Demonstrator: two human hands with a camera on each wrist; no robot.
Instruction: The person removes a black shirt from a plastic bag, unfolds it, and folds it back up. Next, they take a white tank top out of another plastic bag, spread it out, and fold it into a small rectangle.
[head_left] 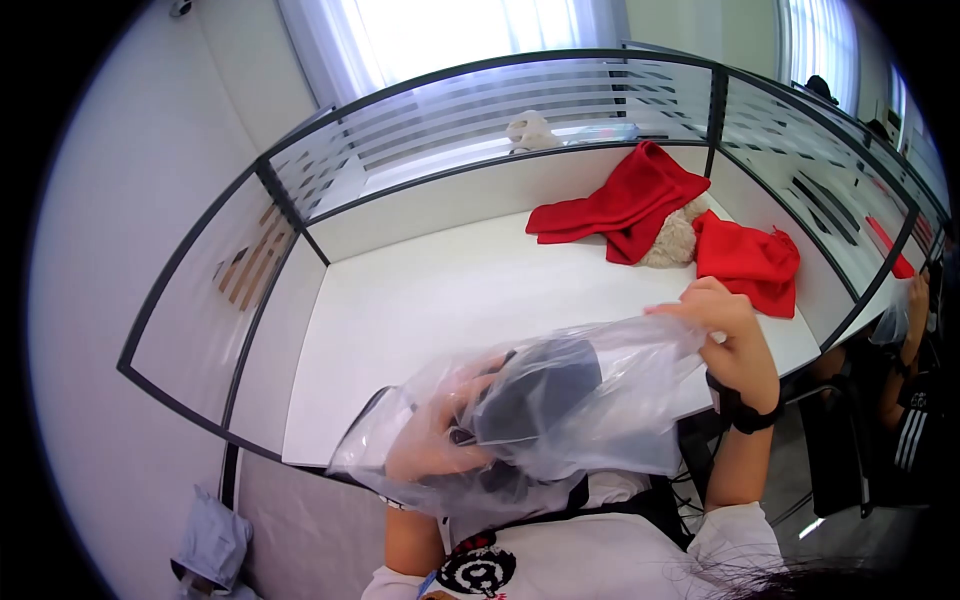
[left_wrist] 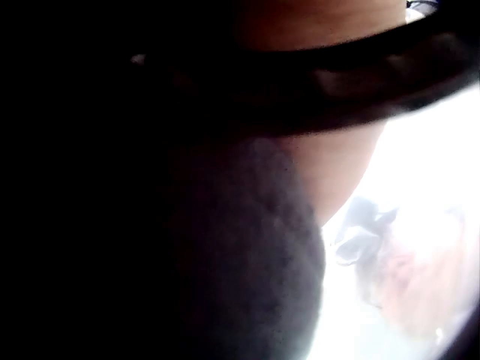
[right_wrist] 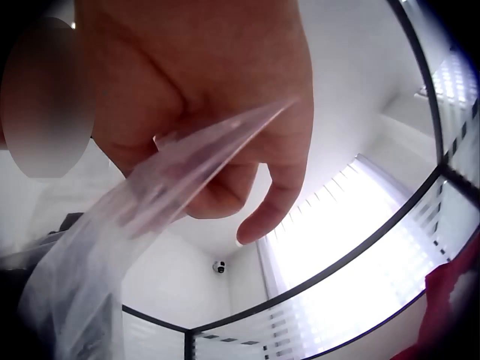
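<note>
- We see a clear plastic bag (head_left: 640, 400), thin, crinkled and see-through, with glossy creases; through its film shows a dark blue-grey item (head_left: 545, 390), smooth and rounded at one end, its exact kind unclear to us.
- We find the bag held up in front of the white shirt (head_left: 590, 545), over the near edge of the white desk (head_left: 400, 290).
- We see the right hand (head_left: 735, 335) raised at the bag's right end, wrist bent, a black band (head_left: 745, 410) round it; thumb and fingers pinch the plastic edge closely, the little finger standing apart in the right wrist view.
- We see the left hand (head_left: 435, 435) lower, behind the film, its fingers beside the dark item; we cannot tell how far they are closed or whether they have hold of it, the left wrist view being mostly dark.
- We count two hands at work, one bag between them, at least one dark item; two red cloths (head_left: 625, 205) (head_left: 750, 262) and one tan fluffy thing (head_left: 672, 240) lie together at the desk's far right.
</note>
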